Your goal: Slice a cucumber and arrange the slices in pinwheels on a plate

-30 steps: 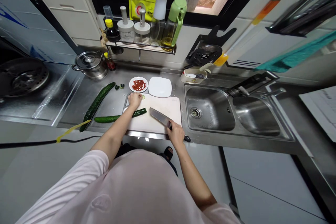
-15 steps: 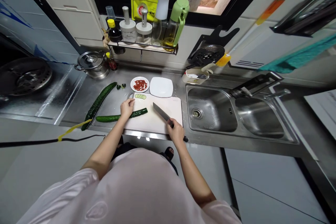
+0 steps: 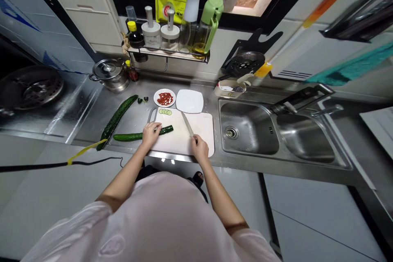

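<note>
My left hand point(image 3: 151, 134) is closed over the middle of a cut cucumber point(image 3: 127, 136), which lies across the left part of the white cutting board point(image 3: 178, 143) and sticks out past its edge. My right hand point(image 3: 199, 147) grips the handle of a kitchen knife point(image 3: 187, 124). The blade points away from me, just right of the cucumber's cut end and apart from it. Several cucumber slices point(image 3: 165, 111) lie in a row at the board's far left corner. A whole cucumber point(image 3: 118, 119) rests on the steel counter to the left.
Behind the board stand a plate of chopped red pieces point(image 3: 165, 98) and a white square plate point(image 3: 189, 101). Dark cucumber ends point(image 3: 143, 100) lie left of them. A lidded pot point(image 3: 109, 74) is at the back left, a double sink point(image 3: 250, 127) to the right. Above hangs a condiment rack point(image 3: 172, 53).
My left hand has come back from near the slices and closed on the cucumber. My right hand has moved slightly left, and the knife has turned to point more straight ahead.
</note>
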Demonstrator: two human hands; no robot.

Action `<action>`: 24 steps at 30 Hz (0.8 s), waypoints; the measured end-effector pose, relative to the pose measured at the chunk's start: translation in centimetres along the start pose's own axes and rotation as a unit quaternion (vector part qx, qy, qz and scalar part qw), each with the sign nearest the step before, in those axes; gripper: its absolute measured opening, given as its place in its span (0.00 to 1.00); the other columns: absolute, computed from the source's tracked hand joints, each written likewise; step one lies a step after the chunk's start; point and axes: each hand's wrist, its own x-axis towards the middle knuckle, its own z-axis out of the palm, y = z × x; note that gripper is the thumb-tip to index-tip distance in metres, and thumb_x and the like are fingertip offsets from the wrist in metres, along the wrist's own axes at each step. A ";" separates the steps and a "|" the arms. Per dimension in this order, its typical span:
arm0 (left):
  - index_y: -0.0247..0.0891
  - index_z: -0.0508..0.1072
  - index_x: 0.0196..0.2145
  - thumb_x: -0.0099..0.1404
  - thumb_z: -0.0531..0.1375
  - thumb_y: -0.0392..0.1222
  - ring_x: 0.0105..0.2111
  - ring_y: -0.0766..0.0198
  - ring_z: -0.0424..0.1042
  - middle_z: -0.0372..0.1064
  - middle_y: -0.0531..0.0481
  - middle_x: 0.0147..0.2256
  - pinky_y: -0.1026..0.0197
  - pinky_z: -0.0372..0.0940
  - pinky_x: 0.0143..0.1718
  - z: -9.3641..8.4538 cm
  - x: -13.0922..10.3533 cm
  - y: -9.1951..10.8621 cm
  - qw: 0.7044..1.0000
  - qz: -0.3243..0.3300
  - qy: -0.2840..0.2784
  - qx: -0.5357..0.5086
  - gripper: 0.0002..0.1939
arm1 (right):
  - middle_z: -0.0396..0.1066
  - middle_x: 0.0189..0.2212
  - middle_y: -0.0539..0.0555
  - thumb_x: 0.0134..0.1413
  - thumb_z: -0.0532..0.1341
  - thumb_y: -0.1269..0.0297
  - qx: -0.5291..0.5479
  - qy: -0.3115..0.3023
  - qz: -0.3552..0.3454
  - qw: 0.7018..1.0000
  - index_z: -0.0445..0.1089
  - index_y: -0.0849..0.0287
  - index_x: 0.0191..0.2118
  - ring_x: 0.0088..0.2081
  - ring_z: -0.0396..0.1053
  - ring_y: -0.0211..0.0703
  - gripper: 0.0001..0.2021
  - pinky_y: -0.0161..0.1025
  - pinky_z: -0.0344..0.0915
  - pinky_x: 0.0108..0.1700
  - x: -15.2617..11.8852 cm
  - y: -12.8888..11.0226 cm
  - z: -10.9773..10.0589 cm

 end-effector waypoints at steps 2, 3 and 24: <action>0.42 0.76 0.40 0.66 0.56 0.45 0.41 0.56 0.69 0.75 0.48 0.39 0.55 0.62 0.46 0.0 0.0 0.0 1.000 0.007 0.000 0.004 0.10 | 0.75 0.38 0.53 0.64 0.49 0.57 -0.001 -0.009 -0.006 1.000 0.69 0.54 0.51 0.39 0.70 0.43 0.17 0.33 0.55 0.37 0.2 -0.2 0.1; 0.42 0.76 0.40 0.66 0.56 0.45 0.42 0.56 0.69 0.74 0.48 0.40 0.54 0.62 0.46 0.1 0.1 0.0 1.000 0.009 0.001 0.007 0.10 | 0.75 0.38 0.53 0.65 0.48 0.57 -0.004 -0.015 -0.009 1.000 0.68 0.54 0.51 0.39 0.69 0.43 0.17 0.33 0.55 0.36 0.3 -0.4 0.1; 0.45 0.78 0.42 0.69 0.53 0.48 0.42 0.58 0.68 0.73 0.47 0.40 0.53 0.57 0.46 1.6 1.5 1.8 0.984 0.144 -0.095 0.052 0.14 | 0.74 0.40 0.59 0.67 0.45 0.61 -0.168 -0.141 -0.073 0.973 0.60 0.59 0.53 0.43 0.71 0.48 0.15 0.38 0.59 0.41 -0.5 -5.7 -0.4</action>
